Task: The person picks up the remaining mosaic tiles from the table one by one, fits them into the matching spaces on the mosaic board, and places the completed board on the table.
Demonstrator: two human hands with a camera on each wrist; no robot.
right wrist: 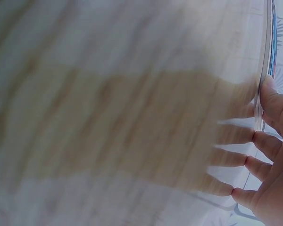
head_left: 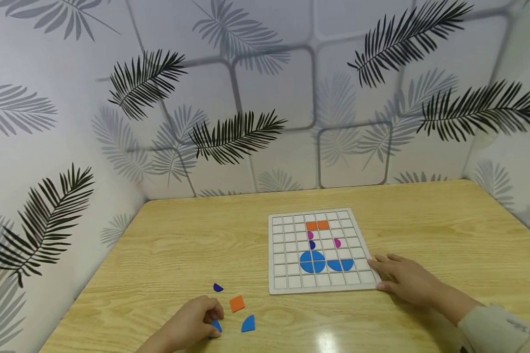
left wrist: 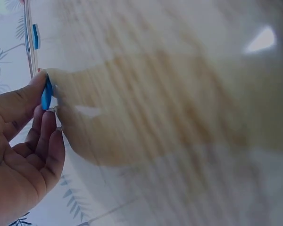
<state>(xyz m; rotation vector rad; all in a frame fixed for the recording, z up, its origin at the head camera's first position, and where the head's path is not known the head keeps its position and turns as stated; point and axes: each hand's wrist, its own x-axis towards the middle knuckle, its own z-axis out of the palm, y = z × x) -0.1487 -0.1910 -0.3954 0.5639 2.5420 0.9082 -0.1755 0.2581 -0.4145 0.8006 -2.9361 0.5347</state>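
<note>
In the head view my left hand (head_left: 187, 321) is at the lower middle of the table and pinches a blue piece (head_left: 216, 325) between thumb and fingertips. The left wrist view shows this thin blue piece (left wrist: 46, 94) tilted up on its edge. Close by lie an orange square (head_left: 237, 304), a blue quarter circle (head_left: 249, 324) and a small dark blue half circle (head_left: 218, 288). My right hand (head_left: 402, 279) rests with spread fingers at the lower right edge of a white grid board (head_left: 271, 255). Its fingertips (right wrist: 239, 192) touch the tabletop in the right wrist view.
On the board sit two orange squares (head_left: 317, 225), a blue circle (head_left: 312, 262) made of quarters and a blue half circle (head_left: 340, 264). Small magenta half circles (head_left: 337, 243) and a dark blue one (head_left: 312, 244) lie among them. A leaf-patterned wall (head_left: 282, 157) borders the wooden table (head_left: 194, 235).
</note>
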